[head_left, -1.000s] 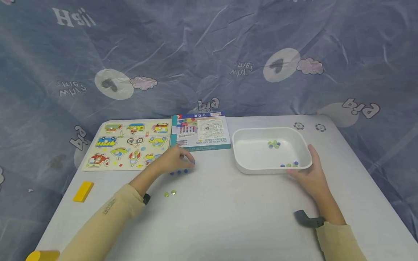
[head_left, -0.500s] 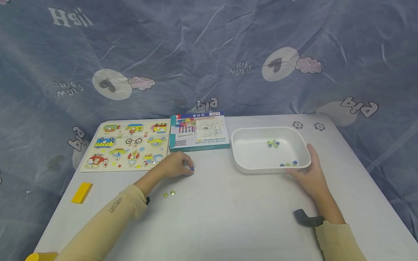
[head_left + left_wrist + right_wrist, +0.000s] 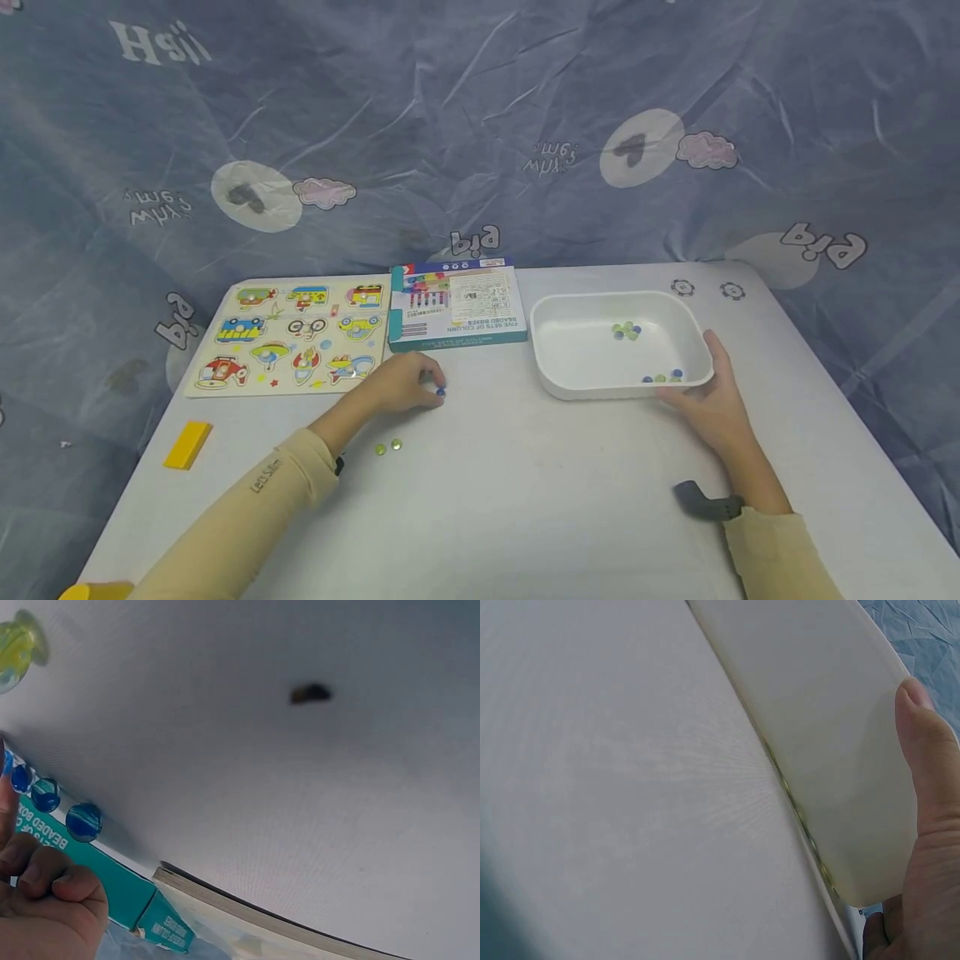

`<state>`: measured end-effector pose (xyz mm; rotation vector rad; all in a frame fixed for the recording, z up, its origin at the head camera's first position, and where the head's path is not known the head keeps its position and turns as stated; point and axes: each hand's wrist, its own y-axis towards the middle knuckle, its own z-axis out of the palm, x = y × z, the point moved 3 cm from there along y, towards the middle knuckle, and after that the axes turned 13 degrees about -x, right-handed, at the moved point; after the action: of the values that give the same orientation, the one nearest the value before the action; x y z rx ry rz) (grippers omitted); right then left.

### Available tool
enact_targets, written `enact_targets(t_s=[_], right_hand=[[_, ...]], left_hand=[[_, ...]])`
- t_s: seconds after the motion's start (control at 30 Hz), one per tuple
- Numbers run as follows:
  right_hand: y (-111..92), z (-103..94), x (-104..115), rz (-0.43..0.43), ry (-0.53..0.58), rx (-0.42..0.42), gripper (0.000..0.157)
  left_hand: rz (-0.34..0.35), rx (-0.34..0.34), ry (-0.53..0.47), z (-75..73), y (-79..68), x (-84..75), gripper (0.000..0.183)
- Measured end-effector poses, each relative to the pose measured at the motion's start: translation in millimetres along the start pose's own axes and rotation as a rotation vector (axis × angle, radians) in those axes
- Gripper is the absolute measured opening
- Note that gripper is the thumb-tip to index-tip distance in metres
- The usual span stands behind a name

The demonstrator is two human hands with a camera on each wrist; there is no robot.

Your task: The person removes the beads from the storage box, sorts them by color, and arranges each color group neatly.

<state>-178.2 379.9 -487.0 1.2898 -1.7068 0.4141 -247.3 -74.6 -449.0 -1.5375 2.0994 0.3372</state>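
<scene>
My left hand (image 3: 405,383) pinches a blue glass marble (image 3: 441,392) just above or on the table, between thumb and forefinger. Beside its fingertips, several blue marbles (image 3: 84,822) stand in a row in the left wrist view; the hand hides most of them from the head view. Two yellow-green marbles (image 3: 397,444) lie nearer the front, one of them a yellow-green marble (image 3: 15,652) at the wrist view's corner. With its thumb on the outer wall, my right hand (image 3: 712,408) grips the near right corner of a white tray (image 3: 592,392). Blue and green marbles (image 3: 628,332) lie inside, in two groups.
Behind the left hand lies a beaded-boxes carton (image 3: 457,308). A wooden vehicle puzzle board (image 3: 285,337) adjoins it on the left. One yellow block (image 3: 188,445) rests at the left edge, and another yellow piece (image 3: 97,591) shows in the bottom left corner.
My left hand has lowered slightly and drawn its fingers together around the blue marble, now covering the row of blue marbles in the head view. The right hand and tray stay put.
</scene>
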Motion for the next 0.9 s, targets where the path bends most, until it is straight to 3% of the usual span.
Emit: enact_targets(t_s=[0.7, 0.9], right_hand=[[0.6, 0.2, 0.0, -0.015, 0.016, 0.005, 0.116], [-0.9, -0.5, 1.7, -0.013, 0.014, 0.006, 0.116]], left_hand=[[0.013, -0.026, -0.001, -2.4, -1.3, -4.4, 0.021], [0.045, -0.083, -0.014, -15.9, -2.2, -20.1, 0.029]])
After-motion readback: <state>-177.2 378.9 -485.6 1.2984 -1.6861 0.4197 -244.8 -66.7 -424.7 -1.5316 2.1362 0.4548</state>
